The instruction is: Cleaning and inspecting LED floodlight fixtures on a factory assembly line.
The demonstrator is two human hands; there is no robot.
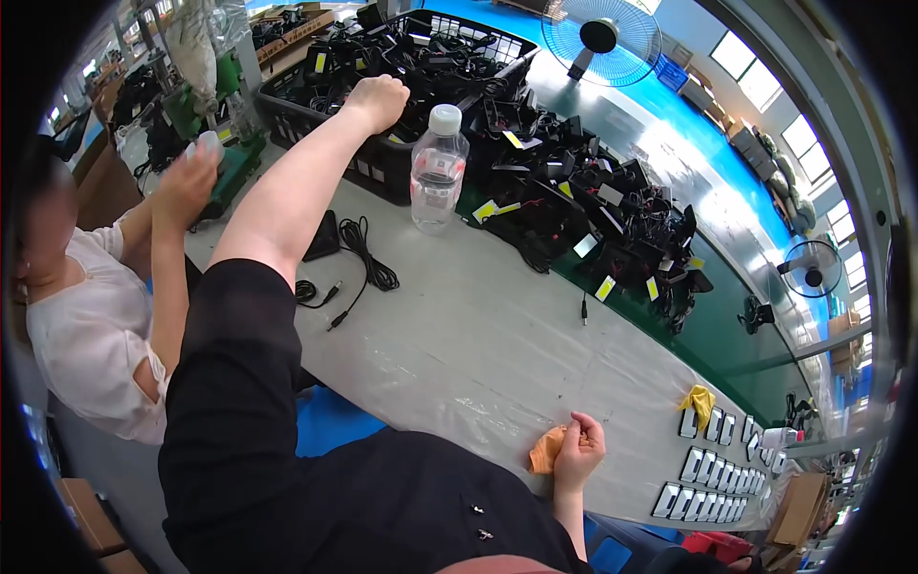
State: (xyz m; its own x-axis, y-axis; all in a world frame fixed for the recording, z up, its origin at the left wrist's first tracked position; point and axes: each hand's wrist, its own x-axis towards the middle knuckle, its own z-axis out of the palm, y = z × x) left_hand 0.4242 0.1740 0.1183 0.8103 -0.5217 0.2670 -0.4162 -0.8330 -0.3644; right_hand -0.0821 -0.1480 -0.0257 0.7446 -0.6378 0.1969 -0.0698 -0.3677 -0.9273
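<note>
My left arm stretches out to a black plastic crate [325, 143] full of black power adapters with cables. Above its contents my left hand [380, 103] is closed, fingers curled down; what they grip, if anything, is hidden. Low on the right, my right hand [579, 453] is closed on a crumpled orange cloth [547, 450] over the table. A transparent bottle [438, 177] with a white cap stands upright beside the crate. Under my left forearm lies a black adapter [322, 237], next to a coiled black cable [368, 258] with a plug end.
Many cabled adapters [612, 210] are heaped on the green conveyor belt [736, 354] beyond the table. Rows of small silver-and-black pieces [708, 469] and a yellow cloth [701, 404] lie at right. A co-worker [96, 297] sits at left. A fan [601, 38] stands behind.
</note>
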